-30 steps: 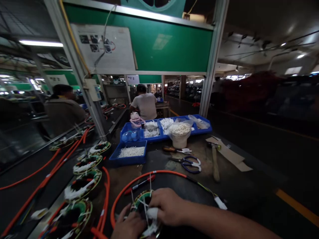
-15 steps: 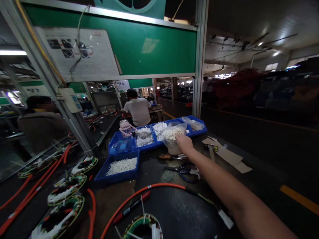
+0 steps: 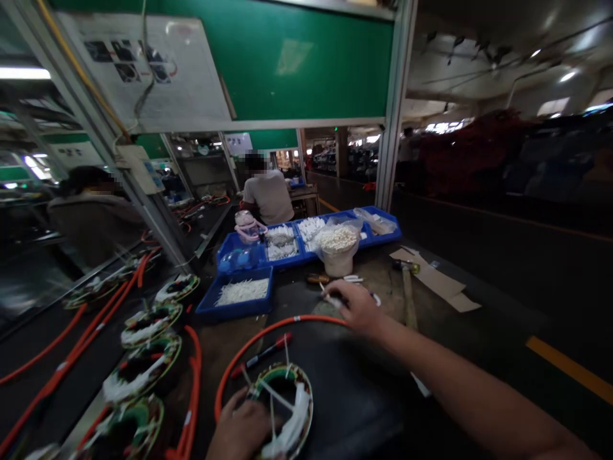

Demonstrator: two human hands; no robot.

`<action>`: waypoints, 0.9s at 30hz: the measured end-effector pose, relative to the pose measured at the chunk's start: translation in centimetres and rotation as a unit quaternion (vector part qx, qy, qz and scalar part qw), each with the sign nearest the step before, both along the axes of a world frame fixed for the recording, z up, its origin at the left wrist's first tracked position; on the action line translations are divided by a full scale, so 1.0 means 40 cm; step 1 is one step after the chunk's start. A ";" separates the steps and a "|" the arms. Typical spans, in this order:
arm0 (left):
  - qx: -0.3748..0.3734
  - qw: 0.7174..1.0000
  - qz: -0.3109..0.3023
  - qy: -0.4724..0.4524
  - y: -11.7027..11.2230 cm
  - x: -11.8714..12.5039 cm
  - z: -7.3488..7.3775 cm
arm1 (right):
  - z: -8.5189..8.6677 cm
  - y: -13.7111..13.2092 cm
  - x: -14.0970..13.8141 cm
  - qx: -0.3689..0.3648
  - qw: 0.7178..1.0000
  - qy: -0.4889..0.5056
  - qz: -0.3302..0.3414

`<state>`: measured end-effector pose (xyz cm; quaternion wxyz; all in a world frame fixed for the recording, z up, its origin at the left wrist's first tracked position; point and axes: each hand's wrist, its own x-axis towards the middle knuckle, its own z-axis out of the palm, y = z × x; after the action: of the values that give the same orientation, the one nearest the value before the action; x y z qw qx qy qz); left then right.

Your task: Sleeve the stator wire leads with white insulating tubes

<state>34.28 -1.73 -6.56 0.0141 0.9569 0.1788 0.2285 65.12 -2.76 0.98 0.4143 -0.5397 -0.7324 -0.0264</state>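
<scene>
My right hand (image 3: 354, 308) is closed, with a thin white strip, seemingly a cable tie (image 3: 330, 298), between thumb and fingers. It hangs over the bench in front of a white tub (image 3: 339, 262) that holds a bagged bundle of white ties. At the bottom, my left hand (image 3: 243, 427) is at the left rim of a ring-shaped wound stator (image 3: 309, 409); its fingers are blurred, so their grip is unclear. White ties stand up from this ring, and white sleeving lies along its right side. An orange cable (image 3: 249, 331) arcs behind the stator.
Several more stators (image 3: 143, 374) line the left side beside orange cables. Blue bins (image 3: 287, 259) and a blue tray (image 3: 234, 313) of white ties stand behind. A red-and-black pen-shaped tool (image 3: 265, 352), a hammer (image 3: 408, 294) and cardboard (image 3: 443, 284) lie on the bench. Two people sit beyond.
My right hand has drawn back from the tub toward me, now with a thin white strip in it. My left hand has come into view at the stator. The camera view has shifted.
</scene>
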 end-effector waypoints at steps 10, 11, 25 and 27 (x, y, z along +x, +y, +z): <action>-0.156 0.970 0.180 -0.050 -0.186 0.067 0.073 | -0.184 -0.444 -0.136 0.022 0.970 0.052 0.235; -0.166 0.968 0.183 -0.051 -0.186 0.068 0.072 | -0.198 -0.457 -0.138 0.020 0.969 0.052 0.240; -0.158 0.969 0.181 -0.059 -0.191 0.070 0.053 | -0.196 -0.460 -0.170 0.062 0.973 0.021 0.223; -0.156 0.968 0.192 -0.046 -0.194 0.072 0.056 | -0.183 -0.439 -0.188 0.071 0.971 0.013 0.229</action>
<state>37.16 -9.49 -4.31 0.1269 0.8790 0.3917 0.2404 57.60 -20.34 -6.35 0.4562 -0.3270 -0.8273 0.0238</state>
